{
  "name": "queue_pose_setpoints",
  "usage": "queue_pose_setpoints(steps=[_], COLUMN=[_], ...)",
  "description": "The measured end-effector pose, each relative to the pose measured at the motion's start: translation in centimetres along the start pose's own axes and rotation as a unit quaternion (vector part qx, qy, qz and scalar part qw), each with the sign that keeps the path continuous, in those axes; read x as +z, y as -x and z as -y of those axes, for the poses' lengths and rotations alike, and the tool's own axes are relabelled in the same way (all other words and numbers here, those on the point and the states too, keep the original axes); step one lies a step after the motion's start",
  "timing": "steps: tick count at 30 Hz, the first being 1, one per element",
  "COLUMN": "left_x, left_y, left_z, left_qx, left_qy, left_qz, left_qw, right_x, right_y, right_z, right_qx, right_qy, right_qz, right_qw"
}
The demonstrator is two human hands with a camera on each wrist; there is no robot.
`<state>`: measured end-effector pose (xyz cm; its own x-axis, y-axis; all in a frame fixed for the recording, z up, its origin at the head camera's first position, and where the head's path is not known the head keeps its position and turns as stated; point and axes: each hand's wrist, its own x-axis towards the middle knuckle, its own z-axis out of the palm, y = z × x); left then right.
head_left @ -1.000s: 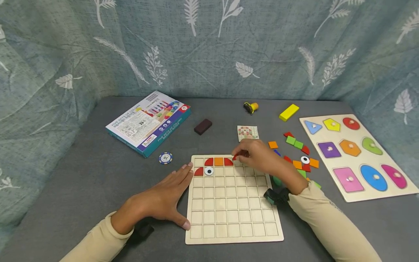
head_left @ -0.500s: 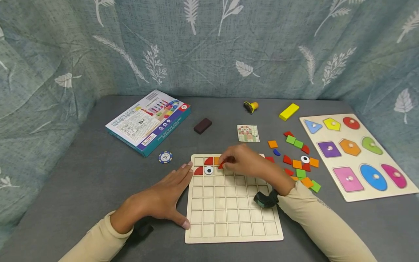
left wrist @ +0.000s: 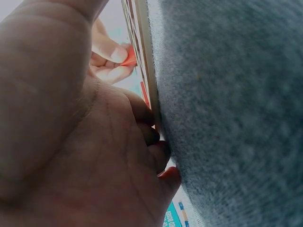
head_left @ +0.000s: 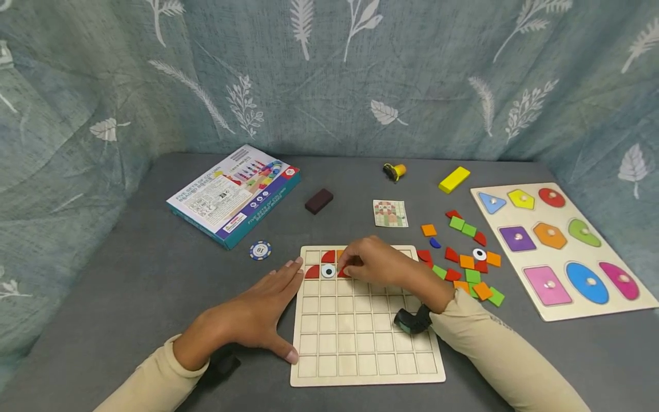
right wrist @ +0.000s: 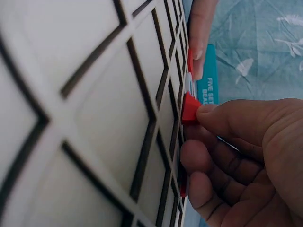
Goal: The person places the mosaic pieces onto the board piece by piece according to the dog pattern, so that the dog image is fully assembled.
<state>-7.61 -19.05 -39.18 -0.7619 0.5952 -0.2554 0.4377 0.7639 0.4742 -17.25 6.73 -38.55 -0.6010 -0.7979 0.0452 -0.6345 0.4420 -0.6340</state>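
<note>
A wooden grid board lies on the grey table. My left hand rests along its left edge, fingers straight and thumb spread to the lower left corner. My right hand pinches a red quarter-circle tile between thumb and fingers, at the second-row square right of a round eye tile. Another red quarter-circle sits left of the eye and one more red tile above it. Beside that, a sliver of an orange tile shows; the right hand hides the squares beyond.
Loose tiles in several colours lie right of the board. A shape puzzle board stands farther right. Behind are a pattern card, a dark block, a yellow block and a yellow-black object. A box and poker chip lie left.
My right hand has moved left and toward me with the red tile, from the top row's right part to the second-row square beside the eye tile. My left hand stays put.
</note>
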Motion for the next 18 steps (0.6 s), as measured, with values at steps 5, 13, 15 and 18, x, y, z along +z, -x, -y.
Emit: queue_pose_setpoints(steps=[5,13,15,18], left_x=[0.21,0.15,0.15,0.16], left_y=[0.11,0.03,-0.03,-0.1], left_z=[-0.03,-0.02,-0.01,0.01], left_qx=[0.002,-0.003,-0.002,-0.002], left_qy=[0.005,-0.003,-0.003,-0.004], left_qz=[0.001,0.004,0.004,0.004], left_qw=[1.0,1.0,1.0,1.0], right_x=[0.16,0.03,-0.01,-0.06], right_y=[0.15,0.16,0.21,0.23], right_z=[-0.02,0.27,0.32,0.27], right_qx=[0.006,0.011,0.009,0.005], right_qy=[0.014,0.023,0.024,0.029], right_qz=[0.008,0.004,0.001,0.0], right_qw=[1.0,1.0,1.0,1.0])
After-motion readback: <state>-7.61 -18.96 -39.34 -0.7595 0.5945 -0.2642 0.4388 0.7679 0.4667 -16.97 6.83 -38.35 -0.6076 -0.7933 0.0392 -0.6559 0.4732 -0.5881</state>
